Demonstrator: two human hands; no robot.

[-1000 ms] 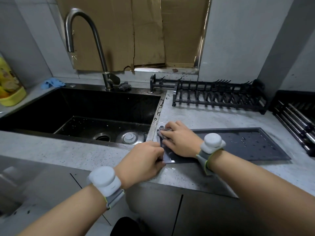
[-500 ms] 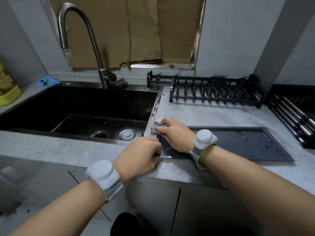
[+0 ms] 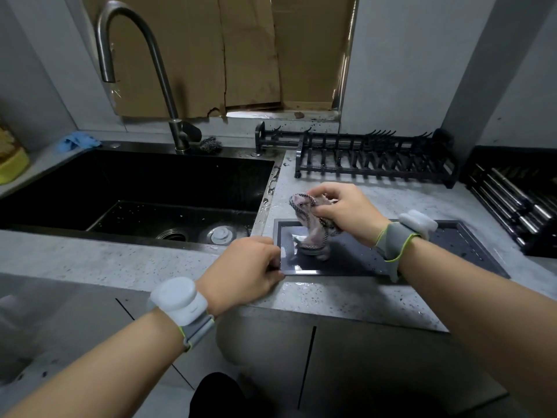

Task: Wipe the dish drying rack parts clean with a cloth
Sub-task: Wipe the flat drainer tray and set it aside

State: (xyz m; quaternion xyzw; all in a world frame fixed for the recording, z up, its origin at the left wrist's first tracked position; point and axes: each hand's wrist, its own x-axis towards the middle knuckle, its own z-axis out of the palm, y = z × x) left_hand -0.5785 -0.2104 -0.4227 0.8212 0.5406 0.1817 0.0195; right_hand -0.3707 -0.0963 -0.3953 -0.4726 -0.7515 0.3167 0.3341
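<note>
right hand (image 3: pixel 346 214) has fingers and thumb curled round a bunched cloth (image 3: pixel 310 227), lifted off the surface; the cloth hangs down in a twisted tail, its lower end touching or just above the drip tray (image 3: pixel 422 260), can't tell which. cloth is pale with a dark checked edge.

left hand (image 3: pixel 244 274) grips the near-left corner of the drip tray, fingers curled over the rim, thumb side toward the counter edge. tray is dark, flat, rectangular, lying on the grey speckled countertop (image 3: pixel 361 294) just right of the sink (image 3: pixel 135 194), long side running to the right. water droplets show on its right half, a glossy wet patch near the left end.

black wire dish rack (image 3: pixel 373 158) stands at the back of the counter against the wall, well apart from the tray. another rack part with metal rods (image 3: pixel 512 197) sits at the far right edge.

sink is black, drain and strainer visible at the bottom. gooseneck faucet (image 3: pixel 141 55) behind it, steel scourer (image 3: pixel 211 144) at its base. blue rag (image 3: pixel 77 141) on the back-left ledge, yellow container (image 3: pixel 12 164) at far left. cardboard (image 3: pixel 226 52) covers the window behind.

both wrists carry white band-mounted devices.
</note>
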